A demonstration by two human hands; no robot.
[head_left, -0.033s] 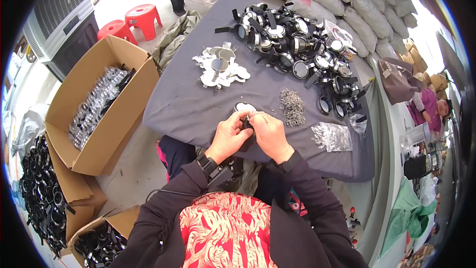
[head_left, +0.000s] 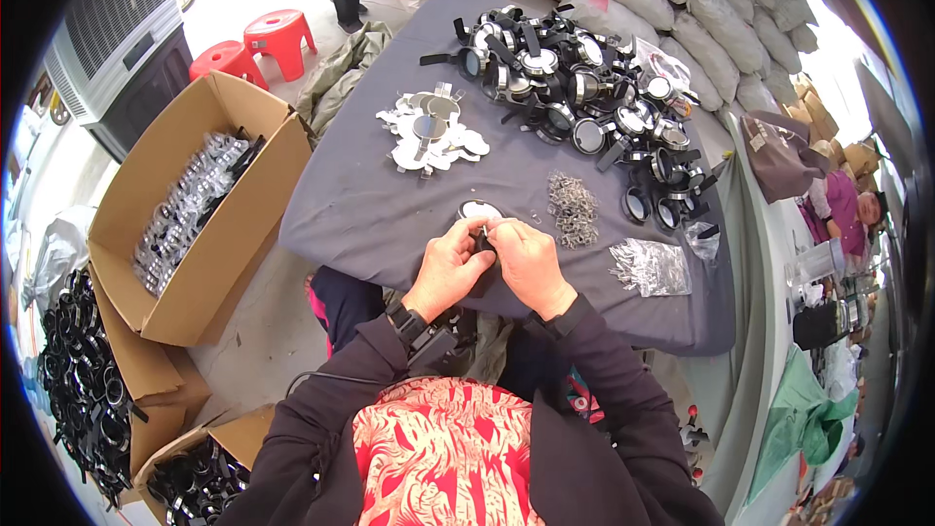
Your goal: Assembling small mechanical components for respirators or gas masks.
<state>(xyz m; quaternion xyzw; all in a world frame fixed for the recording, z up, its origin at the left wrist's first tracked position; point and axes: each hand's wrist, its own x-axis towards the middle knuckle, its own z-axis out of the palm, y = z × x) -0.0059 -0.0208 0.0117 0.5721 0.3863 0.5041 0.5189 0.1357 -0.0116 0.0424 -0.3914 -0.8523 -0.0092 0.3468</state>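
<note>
A wristwatch (head_left: 479,209) with a pale round face and dark strap lies at the near edge of the cloth-covered table (head_left: 360,224). My left hand (head_left: 448,271) is closed on the strap just below the watch face. My right hand (head_left: 529,265) meets it there, thumb and fingers pinched on the strap's end. A tiny part between the fingertips is too small to make out. To the right of my hands lies a small heap of metal buckles (head_left: 573,209). Beyond them spreads a large pile of black-strapped watches (head_left: 584,83).
White tabbed discs (head_left: 431,131) lie at the table's far left. A clear bag of small metal parts (head_left: 653,268) rests at the right. Left of the table stands a cardboard box (head_left: 219,278) holding clear-wrapped items. Red stools (head_left: 280,39) and stacked sacks (head_left: 716,58) stand beyond.
</note>
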